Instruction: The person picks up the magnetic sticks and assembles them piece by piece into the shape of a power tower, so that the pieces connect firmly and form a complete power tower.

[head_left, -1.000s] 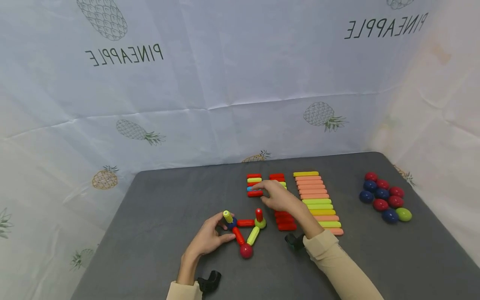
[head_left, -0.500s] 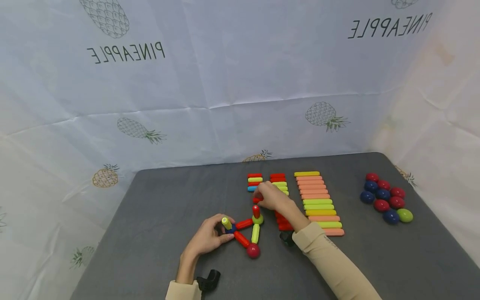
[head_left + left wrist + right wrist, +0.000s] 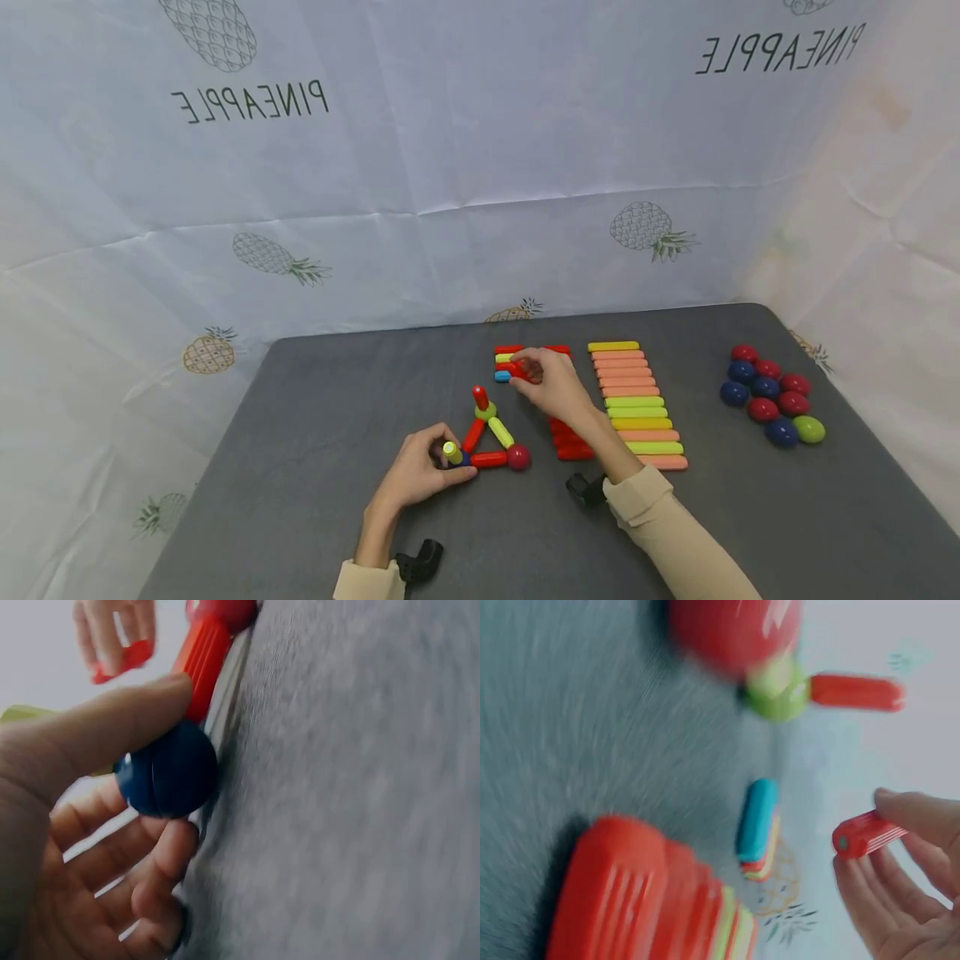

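Since the frame half a second back, the triangular assembly (image 3: 501, 433) has swung round at the left hand (image 3: 423, 467): its red ball (image 3: 518, 457) has moved from the near corner to the right, and its green ball (image 3: 486, 411) has shifted leftward. The right hand (image 3: 553, 383) has raised its short red rod (image 3: 859, 836).

The left hand grasps the blue ball (image 3: 172, 776) at the assembly's left corner, thumb over it and fingers behind. The right hand pinches the short red rod between thumb and fingers, off the tabletop (image 3: 322, 433) and beyond the assembly.

Grey surface extends from the left hand to the slanting left edge; another stretch separates the long rods (image 3: 636, 412) from the loose balls (image 3: 763, 389). The far edge runs just in front of the printed cloth (image 3: 450, 125).

Count: the assembly has three balls, three side rods (two red, one yellow-green) and two rods standing up, one yellow, one red. Long rods number twelve: seven salmon, three yellow-green, two yellow. Loose balls number ten: five red, four blue, one green. Short rods in the middle stack (image 3: 572, 446) are partly hidden behind the right hand; their number cannot be told.
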### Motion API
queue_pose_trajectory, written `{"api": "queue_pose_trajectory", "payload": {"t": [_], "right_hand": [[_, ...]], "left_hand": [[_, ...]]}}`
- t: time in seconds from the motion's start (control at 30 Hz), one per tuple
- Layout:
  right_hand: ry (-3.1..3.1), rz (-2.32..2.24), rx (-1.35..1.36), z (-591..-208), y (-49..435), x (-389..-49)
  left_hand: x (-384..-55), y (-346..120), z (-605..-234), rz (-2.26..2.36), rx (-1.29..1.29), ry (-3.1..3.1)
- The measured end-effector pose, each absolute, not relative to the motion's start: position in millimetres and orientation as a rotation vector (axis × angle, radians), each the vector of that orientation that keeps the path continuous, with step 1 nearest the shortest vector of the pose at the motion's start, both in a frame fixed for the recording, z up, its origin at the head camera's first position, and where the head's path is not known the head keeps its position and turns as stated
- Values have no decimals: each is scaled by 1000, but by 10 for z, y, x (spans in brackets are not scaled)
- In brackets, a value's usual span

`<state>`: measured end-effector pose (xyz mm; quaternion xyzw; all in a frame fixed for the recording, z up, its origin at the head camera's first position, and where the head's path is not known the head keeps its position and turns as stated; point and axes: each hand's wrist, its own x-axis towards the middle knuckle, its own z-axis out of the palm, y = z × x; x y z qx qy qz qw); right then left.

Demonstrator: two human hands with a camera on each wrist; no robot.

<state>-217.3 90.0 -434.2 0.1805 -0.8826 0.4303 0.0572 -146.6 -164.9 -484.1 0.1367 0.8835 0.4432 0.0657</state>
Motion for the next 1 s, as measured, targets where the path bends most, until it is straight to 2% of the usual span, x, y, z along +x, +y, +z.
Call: {"api": "queue_pose_trajectory", "payload": {"t": [0.17,0.37,1.0], "right_hand": [[-2606,1530,639,-4287,939,-1959],[-2650,1574,753,-4354,979,-1773],[-2707,1652,740,-4518,1009,-1691]], "left_hand": [[-1470,-1588,-4856,1364,367,2697],[-1469,-1569,-4875,1376,345,2686],[-1497,-1591,-4906,1348,315,2674]]}}
